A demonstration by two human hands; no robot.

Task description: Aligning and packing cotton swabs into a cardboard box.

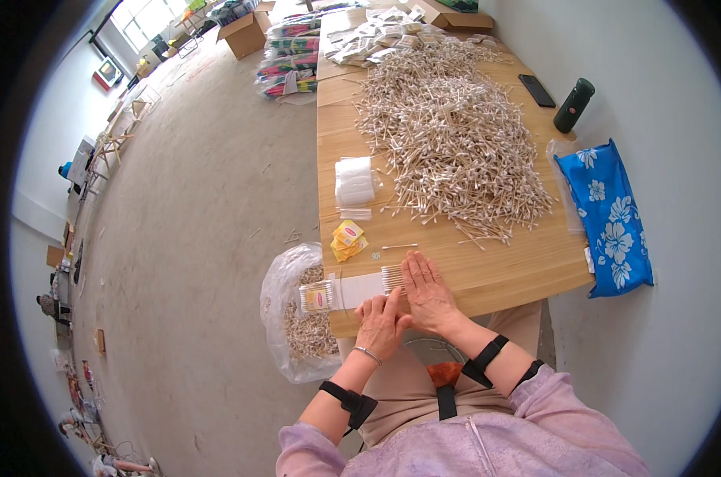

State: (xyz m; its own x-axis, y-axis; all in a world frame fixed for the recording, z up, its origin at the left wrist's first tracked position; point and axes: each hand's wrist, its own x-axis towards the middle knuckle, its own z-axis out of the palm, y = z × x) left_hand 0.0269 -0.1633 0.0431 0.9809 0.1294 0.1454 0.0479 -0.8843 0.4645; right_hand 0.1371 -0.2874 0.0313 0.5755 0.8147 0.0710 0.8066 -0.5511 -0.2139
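Observation:
On the near left corner of the table a short row of cotton swabs (391,278) lies side by side, its right part hidden under my right hand. My right hand (429,298) rests flat over that end, fingers stretched out and close together. My left hand (381,322) is at the near ends of the row, its fingers spread and the index fingertip touching the swabs. Left of the row lies a flat white sleeve (360,290). Beyond it, at the table's left edge, sits a clear pack of swabs (316,297) with a yellow card. One loose swab (400,246) lies above the row.
A large heap of cotton swabs (456,135) covers the table's middle. Yellow cards (348,240) and white sleeves (354,181) lie left of it. A clear bag of swabs (277,326) hangs below the left edge. A phone (537,91), dark bottle (573,105) and blue floral pouch (611,219) are at right.

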